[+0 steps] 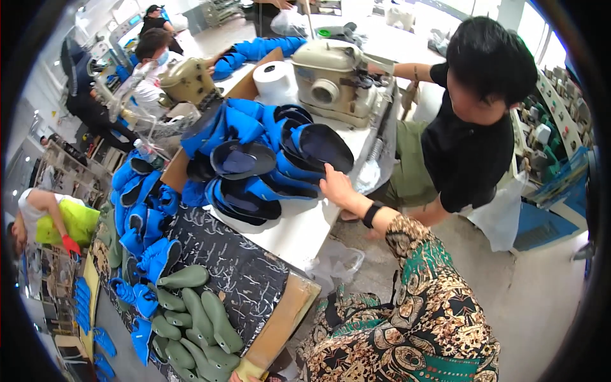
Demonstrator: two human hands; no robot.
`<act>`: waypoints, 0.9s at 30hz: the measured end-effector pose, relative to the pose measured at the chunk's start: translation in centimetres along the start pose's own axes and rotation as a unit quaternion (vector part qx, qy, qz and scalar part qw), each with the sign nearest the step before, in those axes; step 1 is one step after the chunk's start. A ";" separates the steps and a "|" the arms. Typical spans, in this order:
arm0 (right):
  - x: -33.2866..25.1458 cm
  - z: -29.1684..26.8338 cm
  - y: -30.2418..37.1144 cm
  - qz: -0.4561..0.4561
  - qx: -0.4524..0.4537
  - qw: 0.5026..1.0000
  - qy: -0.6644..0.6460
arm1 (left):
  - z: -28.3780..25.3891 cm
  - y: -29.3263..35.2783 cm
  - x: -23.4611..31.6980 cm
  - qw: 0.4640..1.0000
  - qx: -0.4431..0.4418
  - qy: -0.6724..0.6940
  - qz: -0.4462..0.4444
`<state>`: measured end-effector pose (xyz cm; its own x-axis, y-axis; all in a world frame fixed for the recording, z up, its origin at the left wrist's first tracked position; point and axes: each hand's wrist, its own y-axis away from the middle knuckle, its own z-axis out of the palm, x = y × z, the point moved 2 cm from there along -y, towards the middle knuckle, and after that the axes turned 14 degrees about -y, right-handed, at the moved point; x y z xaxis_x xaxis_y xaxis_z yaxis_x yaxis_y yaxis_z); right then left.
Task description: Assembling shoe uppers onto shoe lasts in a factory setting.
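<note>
My right hand (338, 188), with a black band (372, 214) on the wrist, reaches to the near right side of a pile of blue shoe uppers (242, 130). One finger is stretched out against the edge of a blue shoe upper with a dark inside (326, 146); I see no firm grip on it. Other uppers lie heaped to its left on the white table (305, 235). Only some fingers of my left hand (245, 377) show at the lower edge, beside a tan board (280, 328); whether they hold anything is hidden.
Green shoe lasts (213, 318) lie near left on a dark patterned surface (229, 248), with more blue uppers (143, 216) beyond. A beige machine (334, 79) and a white roll (275, 81) stand behind the pile. A co-worker in black (471, 127) sits at the right.
</note>
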<state>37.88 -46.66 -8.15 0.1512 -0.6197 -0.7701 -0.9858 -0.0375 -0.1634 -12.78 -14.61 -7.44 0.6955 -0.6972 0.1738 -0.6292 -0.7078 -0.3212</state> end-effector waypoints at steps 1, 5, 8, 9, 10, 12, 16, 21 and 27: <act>-2.1 0.2 0.3 -0.039 -0.003 0.999 -0.003 | -0.2 0.4 0.0 0.999 0.050 -0.002 0.003; -8.3 5.1 3.8 -0.176 -0.115 0.964 -0.165 | 0.7 5.5 -4.5 0.992 0.068 0.005 -0.109; -10.9 7.5 8.4 -0.214 -0.308 0.896 -0.238 | 0.7 7.8 -1.9 0.999 0.016 0.022 -0.043; -12.8 7.5 10.8 -0.218 -0.363 0.881 -0.210 | 2.5 11.2 -3.1 0.987 -0.076 0.011 -0.141; -14.0 7.9 12.9 -0.271 -0.408 0.849 -0.200 | 2.6 13.8 -3.5 0.975 -0.130 0.021 -0.182; -14.6 8.5 17.5 -0.380 -0.427 0.786 -0.235 | 2.8 19.2 -4.5 0.917 -0.264 0.117 -0.275; -15.6 10.2 27.7 -0.272 -0.665 0.686 -0.118 | 2.1 36.7 -6.0 0.796 -0.255 0.122 -0.535; -18.0 10.3 41.0 -0.472 -0.761 0.443 -0.036 | 0.9 55.5 2.1 0.618 -0.113 0.123 -0.768; -22.1 8.9 56.3 -0.564 -0.804 0.188 0.031 | 3.8 65.2 14.8 0.494 -0.100 0.177 -0.846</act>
<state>-20.34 -28.06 -5.82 0.3774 0.4861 -0.7882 0.9145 -0.3295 0.2347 -42.15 -70.62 -29.35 0.2029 0.9587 0.1992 0.7012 -0.2842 0.6539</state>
